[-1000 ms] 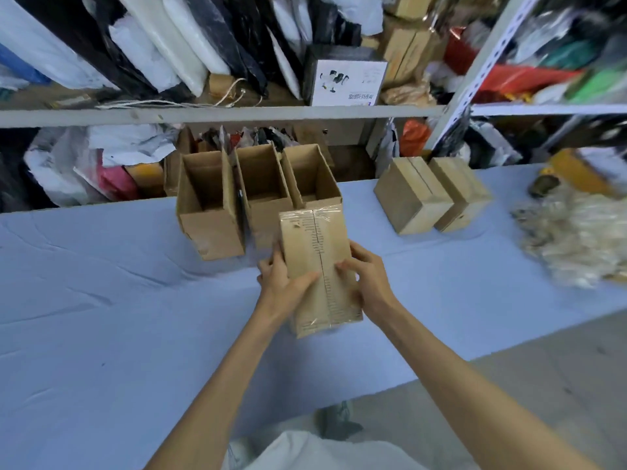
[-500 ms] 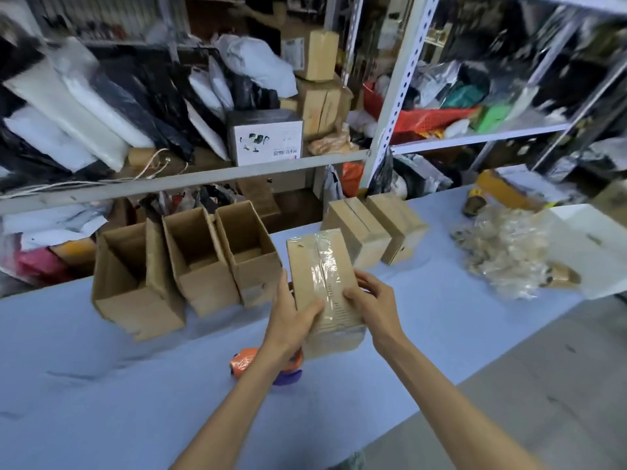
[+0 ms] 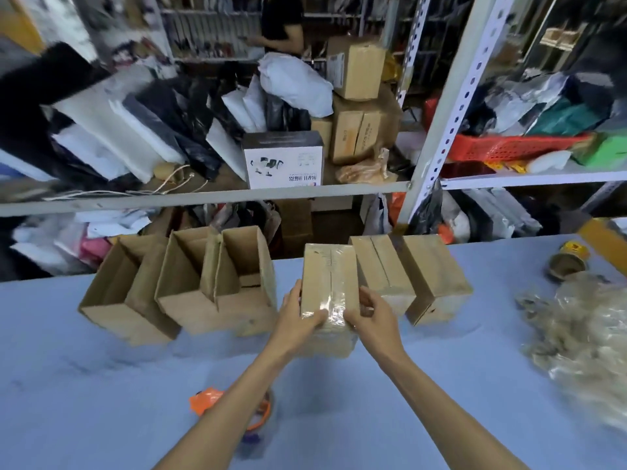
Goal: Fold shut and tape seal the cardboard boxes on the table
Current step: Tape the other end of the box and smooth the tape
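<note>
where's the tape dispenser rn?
Head view, lower centre-left: the orange tape dispenser lies on the blue table, partly hidden under the left forearm, nearer the person than the taped box and the open boxes.

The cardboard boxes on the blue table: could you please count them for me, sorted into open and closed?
Open boxes: 3
Closed boxes: 3, namely the held box gripped by the left hand and right hand, plus two to its right
Total: 6
</note>
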Demonstrator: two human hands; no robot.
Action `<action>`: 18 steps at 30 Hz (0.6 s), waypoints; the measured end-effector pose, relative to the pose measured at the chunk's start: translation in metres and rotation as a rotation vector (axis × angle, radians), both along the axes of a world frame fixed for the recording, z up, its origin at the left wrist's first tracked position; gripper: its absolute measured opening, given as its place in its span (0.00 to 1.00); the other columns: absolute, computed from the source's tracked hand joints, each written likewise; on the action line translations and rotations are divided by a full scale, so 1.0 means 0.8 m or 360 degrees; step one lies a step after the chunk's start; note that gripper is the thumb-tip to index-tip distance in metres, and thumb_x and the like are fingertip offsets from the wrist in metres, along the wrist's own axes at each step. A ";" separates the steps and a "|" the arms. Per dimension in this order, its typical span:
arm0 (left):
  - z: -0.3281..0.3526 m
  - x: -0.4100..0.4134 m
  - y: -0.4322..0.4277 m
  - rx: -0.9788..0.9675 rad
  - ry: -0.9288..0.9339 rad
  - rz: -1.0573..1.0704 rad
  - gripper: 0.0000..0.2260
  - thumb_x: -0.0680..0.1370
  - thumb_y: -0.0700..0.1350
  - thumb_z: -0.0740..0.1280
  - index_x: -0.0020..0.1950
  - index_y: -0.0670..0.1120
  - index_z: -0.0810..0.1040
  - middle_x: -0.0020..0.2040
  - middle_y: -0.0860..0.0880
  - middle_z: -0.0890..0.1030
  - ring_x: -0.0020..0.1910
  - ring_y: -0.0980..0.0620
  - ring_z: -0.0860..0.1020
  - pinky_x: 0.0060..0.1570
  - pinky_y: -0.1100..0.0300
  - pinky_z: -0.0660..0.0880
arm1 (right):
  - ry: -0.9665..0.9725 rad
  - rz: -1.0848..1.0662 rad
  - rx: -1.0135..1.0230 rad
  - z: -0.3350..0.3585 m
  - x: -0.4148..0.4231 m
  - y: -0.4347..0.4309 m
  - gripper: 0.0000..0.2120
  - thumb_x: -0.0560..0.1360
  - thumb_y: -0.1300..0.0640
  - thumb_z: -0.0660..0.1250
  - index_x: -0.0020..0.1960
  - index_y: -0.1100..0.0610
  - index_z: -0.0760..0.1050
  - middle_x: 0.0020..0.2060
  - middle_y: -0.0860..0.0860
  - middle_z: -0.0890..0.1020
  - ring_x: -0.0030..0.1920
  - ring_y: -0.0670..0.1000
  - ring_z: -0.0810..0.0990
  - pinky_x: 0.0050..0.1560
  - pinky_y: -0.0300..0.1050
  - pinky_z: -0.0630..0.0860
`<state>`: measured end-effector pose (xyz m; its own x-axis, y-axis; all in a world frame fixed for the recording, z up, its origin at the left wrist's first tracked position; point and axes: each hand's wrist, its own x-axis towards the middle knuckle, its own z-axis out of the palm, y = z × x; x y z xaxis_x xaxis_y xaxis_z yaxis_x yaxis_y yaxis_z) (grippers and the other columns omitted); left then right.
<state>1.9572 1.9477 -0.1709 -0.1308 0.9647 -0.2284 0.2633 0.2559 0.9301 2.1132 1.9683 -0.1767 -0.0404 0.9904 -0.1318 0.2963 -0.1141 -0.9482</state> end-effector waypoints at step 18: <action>-0.051 0.025 0.099 -0.0056 0.0230 -0.0027 0.33 0.73 0.48 0.66 0.71 0.59 0.50 0.65 0.62 0.62 0.62 0.70 0.64 0.58 0.77 0.58 | -0.0994 0.0710 0.0276 -0.082 0.001 0.126 0.25 0.82 0.58 0.56 0.77 0.57 0.53 0.75 0.61 0.55 0.72 0.60 0.63 0.71 0.50 0.63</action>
